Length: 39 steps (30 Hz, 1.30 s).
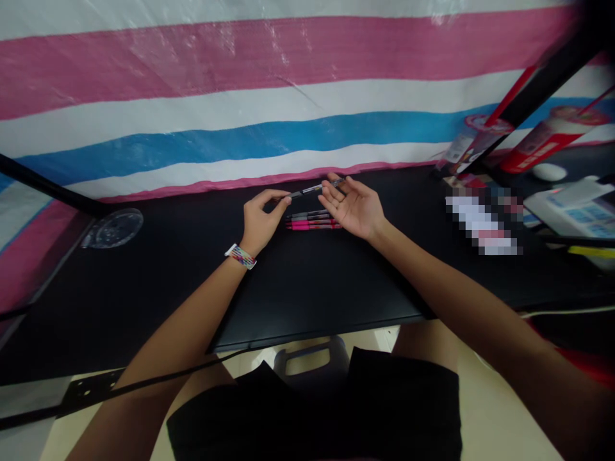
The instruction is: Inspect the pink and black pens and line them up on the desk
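A dark pen with a clear section [307,190] is pinched at its left end between the thumb and fingers of my left hand [263,219]. Its right end reaches the fingers of my right hand [353,206], which is turned palm up with the fingers spread and slightly curled. Just below the held pen, several pens lie side by side on the black table [317,282]: pink ones [312,225] nearest me and darker ones [307,214] behind. My right fingers partly cover their right ends.
A clear round plastic lid [115,228] lies at the left. On the right stand a clear cup [468,144] and a red cup [542,144] with straws, beside a white rounded object [549,171]. A striped sheet [240,144] hangs behind the table.
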Each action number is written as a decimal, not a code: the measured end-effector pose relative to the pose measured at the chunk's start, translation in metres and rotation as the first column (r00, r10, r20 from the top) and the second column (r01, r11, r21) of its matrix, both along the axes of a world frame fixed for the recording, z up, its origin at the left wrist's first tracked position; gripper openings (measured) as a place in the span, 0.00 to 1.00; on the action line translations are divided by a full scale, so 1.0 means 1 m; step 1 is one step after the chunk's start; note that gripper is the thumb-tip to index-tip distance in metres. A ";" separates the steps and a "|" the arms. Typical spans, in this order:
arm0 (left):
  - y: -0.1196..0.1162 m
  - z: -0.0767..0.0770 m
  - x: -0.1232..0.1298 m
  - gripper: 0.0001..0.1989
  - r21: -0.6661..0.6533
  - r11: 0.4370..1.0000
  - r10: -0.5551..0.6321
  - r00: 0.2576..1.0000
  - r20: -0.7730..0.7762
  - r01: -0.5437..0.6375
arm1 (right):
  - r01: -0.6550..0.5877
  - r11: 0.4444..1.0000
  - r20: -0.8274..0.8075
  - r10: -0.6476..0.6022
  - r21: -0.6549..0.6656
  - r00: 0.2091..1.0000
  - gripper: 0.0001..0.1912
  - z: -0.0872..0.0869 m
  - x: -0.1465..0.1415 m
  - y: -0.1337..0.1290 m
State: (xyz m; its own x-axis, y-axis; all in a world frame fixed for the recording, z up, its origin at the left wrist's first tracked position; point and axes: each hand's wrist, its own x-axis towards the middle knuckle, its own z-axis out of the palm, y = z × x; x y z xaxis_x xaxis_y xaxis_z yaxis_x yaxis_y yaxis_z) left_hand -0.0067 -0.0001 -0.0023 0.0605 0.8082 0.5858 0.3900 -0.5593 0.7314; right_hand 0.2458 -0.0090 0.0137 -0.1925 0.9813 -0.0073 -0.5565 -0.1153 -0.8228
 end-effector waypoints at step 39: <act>0.012 -0.015 -0.003 0.04 -0.055 0.998 -0.023 0.999 -0.039 0.021 | 0.187 0.924 0.457 -0.332 0.333 0.825 0.12 -0.019 0.014 0.020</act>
State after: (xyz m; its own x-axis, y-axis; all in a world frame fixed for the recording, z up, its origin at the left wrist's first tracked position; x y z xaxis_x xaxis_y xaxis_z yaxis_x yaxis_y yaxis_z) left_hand -0.0092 0.0124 -0.0172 0.1009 0.8373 0.5374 0.4078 -0.5275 0.7453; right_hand 0.2601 0.0108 -0.0051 0.0283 0.9720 0.2332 -0.0421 0.2342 -0.9713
